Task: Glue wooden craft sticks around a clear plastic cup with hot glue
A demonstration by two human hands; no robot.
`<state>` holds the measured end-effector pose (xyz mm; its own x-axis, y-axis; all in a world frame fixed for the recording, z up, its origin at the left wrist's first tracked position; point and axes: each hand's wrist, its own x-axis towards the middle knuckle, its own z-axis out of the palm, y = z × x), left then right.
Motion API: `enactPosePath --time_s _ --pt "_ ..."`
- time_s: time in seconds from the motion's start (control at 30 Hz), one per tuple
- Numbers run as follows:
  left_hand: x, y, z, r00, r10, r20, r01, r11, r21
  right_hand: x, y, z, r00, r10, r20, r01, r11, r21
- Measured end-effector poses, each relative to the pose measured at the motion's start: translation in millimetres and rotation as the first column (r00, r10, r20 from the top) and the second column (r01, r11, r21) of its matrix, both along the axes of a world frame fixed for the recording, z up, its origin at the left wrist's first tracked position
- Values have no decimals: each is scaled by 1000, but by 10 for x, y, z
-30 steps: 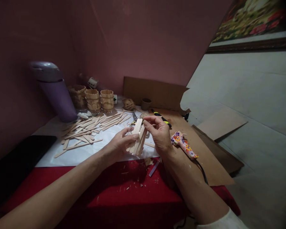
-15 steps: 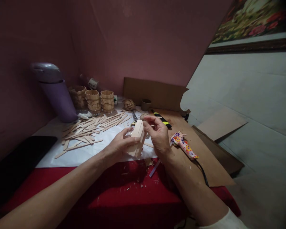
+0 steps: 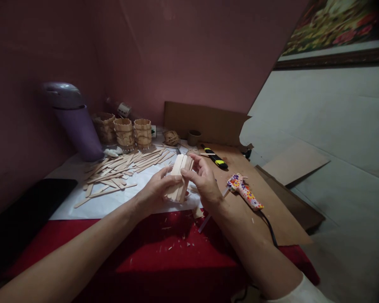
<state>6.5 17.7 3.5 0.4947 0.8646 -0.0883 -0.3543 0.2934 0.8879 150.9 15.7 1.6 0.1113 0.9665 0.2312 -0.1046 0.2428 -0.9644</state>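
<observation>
Both hands hold a cup covered with upright popsicle sticks (image 3: 177,185), tilted above the white paper. My left hand (image 3: 159,188) grips its left side, thumb lying across the sticks. On the other side, my right hand (image 3: 204,176) has its thumb pressed on the sticks and its fingers behind the rim. What lies under the sticks is mostly hidden. A pile of loose popsicle sticks (image 3: 112,174) is spread to the left of my hands. Near my right wrist lies a flower-patterned glue gun (image 3: 244,191), its cord trailing toward me.
Behind stand carved wooden cups (image 3: 142,134), a twine ball (image 3: 171,137) and a small round pot (image 3: 194,137). A black and yellow utility knife (image 3: 215,156) rests on the brown board (image 3: 271,223). A purple thermos (image 3: 77,128) leans at left. Scraps litter the red cloth (image 3: 164,261).
The stick-covered cup has turned in my hands, so more of its stick-covered side faces me. My right thumb has moved from the top edge down onto the sticks.
</observation>
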Motion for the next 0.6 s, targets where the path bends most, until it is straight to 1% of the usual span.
enactPosePath --time_s 0.23,0.37,0.47,0.6 --pt "8 6 -7 1000 2 4 -2 1000 -21 -58 -4 -14 999 -35 -10 34 999 -37" --pt "24 31 -56 999 18 29 -19 1000 16 -66 -3 -44 999 -29 -29 28 999 -39" --pt "33 41 -79 997 66 44 -68 997 39 -63 3 -45 998 -35 -42 34 999 -29" --pt "23 43 -72 990 138 25 -140 986 86 -59 2 -25 998 -20 -57 22 999 26"
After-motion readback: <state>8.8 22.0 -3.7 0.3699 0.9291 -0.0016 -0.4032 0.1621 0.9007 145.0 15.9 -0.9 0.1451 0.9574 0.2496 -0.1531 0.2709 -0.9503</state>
